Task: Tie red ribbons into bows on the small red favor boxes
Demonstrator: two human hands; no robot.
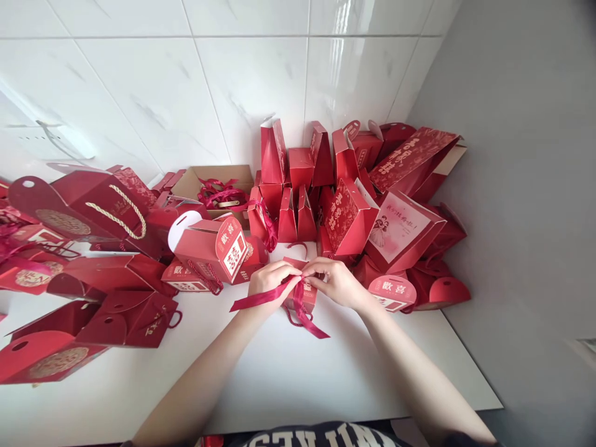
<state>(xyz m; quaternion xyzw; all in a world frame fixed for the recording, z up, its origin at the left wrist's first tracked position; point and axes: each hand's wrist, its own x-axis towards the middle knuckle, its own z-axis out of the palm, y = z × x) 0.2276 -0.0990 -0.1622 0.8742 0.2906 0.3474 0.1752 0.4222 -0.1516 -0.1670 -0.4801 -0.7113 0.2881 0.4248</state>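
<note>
"At the white table [279, 385], where was the ribbon [263, 298]?"

"Between my left hand [274, 279] and right hand [338, 282], both pinching its middle, equally near, over a small red box [310, 298] whose length ran away from me."

"Its ends?"

"One stretched left, one fell toward me! My grip covered the box's centre and any knot."

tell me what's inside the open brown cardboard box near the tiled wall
The open brown cardboard box holds a tangle of glossy magenta ribbons, with a small pale object I can't identify. Whatever lies beneath them is covered.
</note>
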